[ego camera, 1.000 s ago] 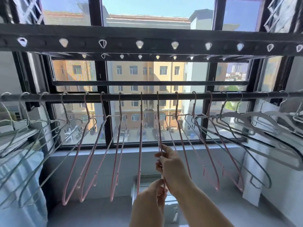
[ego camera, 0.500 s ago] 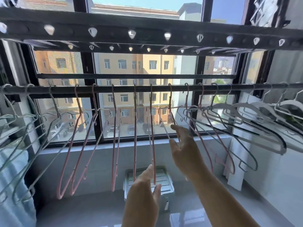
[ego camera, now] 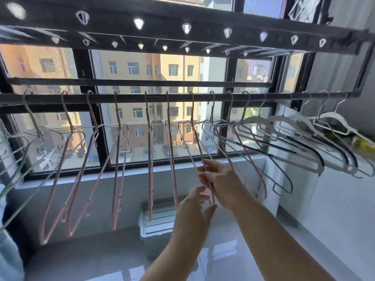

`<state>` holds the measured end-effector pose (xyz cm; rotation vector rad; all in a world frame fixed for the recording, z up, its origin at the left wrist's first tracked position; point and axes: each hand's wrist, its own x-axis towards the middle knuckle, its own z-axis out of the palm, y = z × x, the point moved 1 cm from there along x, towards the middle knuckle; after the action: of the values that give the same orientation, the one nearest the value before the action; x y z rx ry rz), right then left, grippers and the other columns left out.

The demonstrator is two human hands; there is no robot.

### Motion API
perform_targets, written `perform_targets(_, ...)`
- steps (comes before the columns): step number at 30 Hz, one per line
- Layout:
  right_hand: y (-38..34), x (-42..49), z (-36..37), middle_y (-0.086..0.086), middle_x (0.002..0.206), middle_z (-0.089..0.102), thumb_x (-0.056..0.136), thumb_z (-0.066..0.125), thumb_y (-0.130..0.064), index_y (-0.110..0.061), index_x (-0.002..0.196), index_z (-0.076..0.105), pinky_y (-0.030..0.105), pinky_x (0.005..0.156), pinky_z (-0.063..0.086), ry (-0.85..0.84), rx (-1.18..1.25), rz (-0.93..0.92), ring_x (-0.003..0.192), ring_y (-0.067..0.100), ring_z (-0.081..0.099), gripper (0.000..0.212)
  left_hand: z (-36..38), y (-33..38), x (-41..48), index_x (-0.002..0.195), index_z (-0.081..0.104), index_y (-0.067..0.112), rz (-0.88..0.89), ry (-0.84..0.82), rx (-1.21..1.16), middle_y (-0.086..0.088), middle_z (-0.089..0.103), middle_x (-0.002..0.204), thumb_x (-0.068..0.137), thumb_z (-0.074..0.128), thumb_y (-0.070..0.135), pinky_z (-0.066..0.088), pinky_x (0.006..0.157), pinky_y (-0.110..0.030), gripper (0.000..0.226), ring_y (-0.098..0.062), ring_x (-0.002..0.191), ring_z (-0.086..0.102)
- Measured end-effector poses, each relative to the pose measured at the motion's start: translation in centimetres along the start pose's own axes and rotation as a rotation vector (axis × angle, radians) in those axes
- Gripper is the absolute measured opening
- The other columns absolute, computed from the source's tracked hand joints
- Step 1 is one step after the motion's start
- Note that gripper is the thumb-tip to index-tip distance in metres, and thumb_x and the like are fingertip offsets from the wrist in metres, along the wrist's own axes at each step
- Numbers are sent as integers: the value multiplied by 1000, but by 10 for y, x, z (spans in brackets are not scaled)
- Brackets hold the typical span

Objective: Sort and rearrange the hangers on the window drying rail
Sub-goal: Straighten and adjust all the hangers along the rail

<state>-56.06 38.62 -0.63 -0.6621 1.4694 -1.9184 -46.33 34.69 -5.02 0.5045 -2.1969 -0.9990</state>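
Note:
A dark drying rail (ego camera: 129, 97) runs across the window. Several pink hangers (ego camera: 151, 159) hang along its middle, grey-green hangers (ego camera: 24, 142) crowd the left end, and grey and white hangers (ego camera: 304, 142) fan out at the right. My right hand (ego camera: 218, 179) pinches the lower bar of one pink hanger (ego camera: 195, 134) whose hook sits on the rail near the middle. My left hand (ego camera: 192, 209) is just below, fingers loosely curled, touching that hanger's bottom tip.
A perforated dark rack (ego camera: 182, 23) with small white clips spans overhead. A pale plastic crate (ego camera: 154, 222) stands on the glossy floor below the sill. A white wall (ego camera: 345, 179) is at the right, pale blue cloth (ego camera: 10, 250) at the far left.
My right hand left the hanger it held a second ago, reached right, and now pinches the neighbouring pink hanger. My left hand followed up to its lower end. The view shifted right.

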Motion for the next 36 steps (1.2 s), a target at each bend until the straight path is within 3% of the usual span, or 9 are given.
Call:
perform_targets(2, 2, 2, 0, 7, 90, 57, 90, 41, 7, -6, 113, 53, 16, 57, 50, -8, 56, 11, 73, 12, 53, 30, 3, -2, -1, 107, 55, 21, 2, 6, 26, 11, 65, 105, 79, 66, 18, 46, 92, -18, 31, 1, 97, 58)
perform_targets(7, 6, 5, 6, 6, 84, 56, 89, 38, 11, -12, 102, 57, 13, 47, 44, 8, 93, -11, 62, 9, 48, 32, 2, -3, -2, 91, 62, 24, 75, 80, 54, 15, 68, 89, 78, 67, 15, 41, 76, 1, 17, 8, 81, 60)
perform_targets(11, 8, 6, 10, 5, 82, 57, 89, 38, 11, -8, 111, 57, 13, 48, 43, -5, 90, -6, 59, 7, 49, 34, -2, -5, -3, 86, 64, 21, 75, 93, 36, 12, 69, 80, 76, 68, 12, 49, 73, -7, 13, 5, 73, 62)
perform_targets(24, 5, 4, 27, 8, 85, 57, 88, 36, 14, -12, 95, 59, 15, 50, 42, 0, 116, -12, 64, 10, 50, 36, -11, -12, -5, 84, 65, 23, 61, 133, 22, 10, 70, 75, 77, 68, 12, 53, 71, -16, 13, 3, 70, 63)
perform_targets(28, 7, 0, 25, 8, 91, 60, 90, 38, 10, -14, 99, 59, 20, 63, 48, -10, 71, 3, 75, 13, 55, 33, -10, -15, -6, 83, 65, 22, 51, 122, 15, 10, 70, 75, 76, 69, 11, 54, 72, -18, 13, 3, 70, 64)
perform_targets(30, 7, -4, 24, 6, 99, 61, 92, 42, 3, -12, 109, 58, 22, 75, 51, 5, -64, -20, 86, 13, 59, 29, -9, -16, -7, 85, 65, 21, 49, 124, -2, 10, 70, 75, 76, 69, 11, 54, 73, -18, 14, 3, 71, 64)
perform_targets(32, 4, -8, 22, 0, 112, 61, 94, 46, -10, -13, 125, 50, 21, 85, 47, 77, -443, -113, 99, 12, 57, 32, -9, -16, -7, 88, 65, 19, 52, 109, 4, 10, 70, 78, 76, 69, 13, 53, 75, -17, 15, 4, 73, 64)
perform_targets(34, -1, -13, 17, -7, 120, 55, 93, 49, -19, -18, 133, 42, 11, 82, 40, 163, -766, -302, 107, 7, 51, 40, -8, -18, -8, 94, 63, 19, 61, 94, 14, 13, 68, 81, 76, 70, 17, 52, 77, -15, 20, 4, 76, 63)
perform_targets(36, -11, -20, 8, -11, 120, 48, 91, 52, -18, -22, 131, 44, 4, 82, 35, 264, -865, -501, 109, 1, 45, 41, -8, -18, -9, 103, 59, 20, 71, 108, 15, 16, 63, 86, 74, 71, 20, 49, 78, -10, 32, 3, 79, 61)
